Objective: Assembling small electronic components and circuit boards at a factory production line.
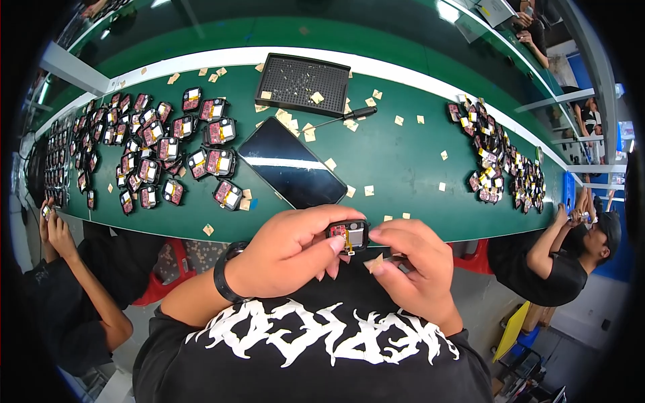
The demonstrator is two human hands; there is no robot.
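The left hand (292, 252) was curled nearly closed, thumb and fingertips pinching a small black square module (349, 236) with a reddish and pale face, held just off the near edge of the green work table (403, 154), at about six o'clock from the table's middle. The right hand (413, 269) sat at three o'clock of that module, its fingers bent in close; its forefinger touched the module's right side, while thumb and finger pinched a small tan paper scrap (373, 262) just below the module, at about five o'clock from it. A black wristband (225, 272) circled the left wrist. On the table, a dark glossy phone-like slab (290, 163) lay at twelve o'clock from the hands, tilted diagonally. Beyond it, still toward twelve, rested a black perforated tray (304, 83), with a black-handled screwdriver (341, 118) just beside its lower right corner. A large heap of similar modules (154, 144) was spread at ten o'clock, and a second heap (500, 161) lay at two o'clock. Tan scraps (369, 191) were scattered across the green surface. One seated person (74, 295) worked at nine o'clock, another person (557, 258) at three o'clock.
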